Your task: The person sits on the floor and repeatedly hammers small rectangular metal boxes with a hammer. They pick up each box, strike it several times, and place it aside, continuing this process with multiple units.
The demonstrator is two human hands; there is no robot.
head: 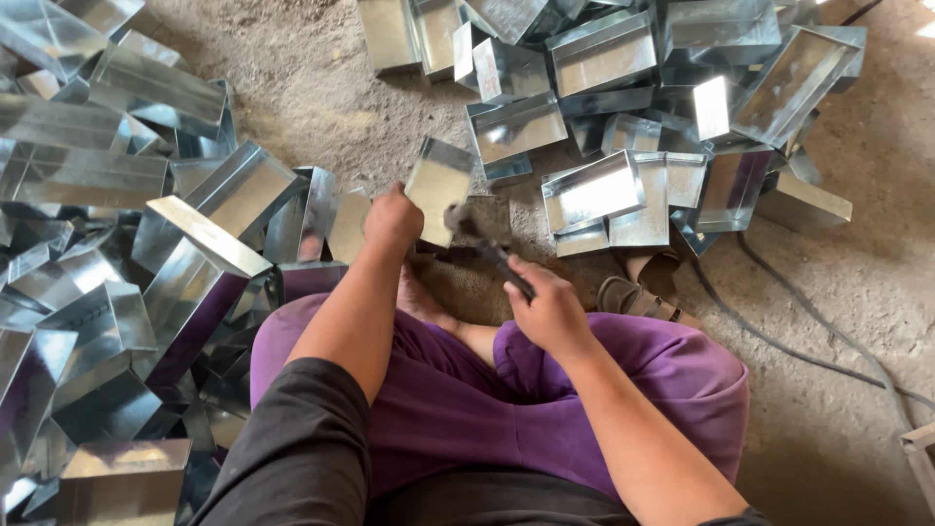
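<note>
Two hands busy here, both right in front of the crossed legs. Left hand (392, 218) has its fingers curled tight around the lower left edge of a small sheet-metal tray (439, 189), so the piece sticks up and away from the knuckles, tilted, with its shiny open face toward the camera. You mostly see the back of the fist; the fingertips themselves are hidden behind the metal. Right hand (550, 310) is wrapped shut around the dark handle of a hammer (484, 243), thumb on top, and the handle runs up and to the left from the fist. The hammer's head is blurred, sitting just beside the tray's bottom right corner; can't tell if it's actually touching.

Going outward: left forearm comes straight up the middle of the shot, wrist pretty much in line, black sleeve at the elbow. Right forearm comes in from the lower right at an angle, wrist bent slightly inward toward the tray.

The person is sitting on a dusty concrete floor (321, 107) in purple trousers (467, 399), with a sandal (633, 297) just past the right hand. A big heap of similar metal trays (146, 244) sits to the left, another pile of trays (643, 107) up top right, and a dark cable (808, 341) snakes across the floor on the right.
</note>
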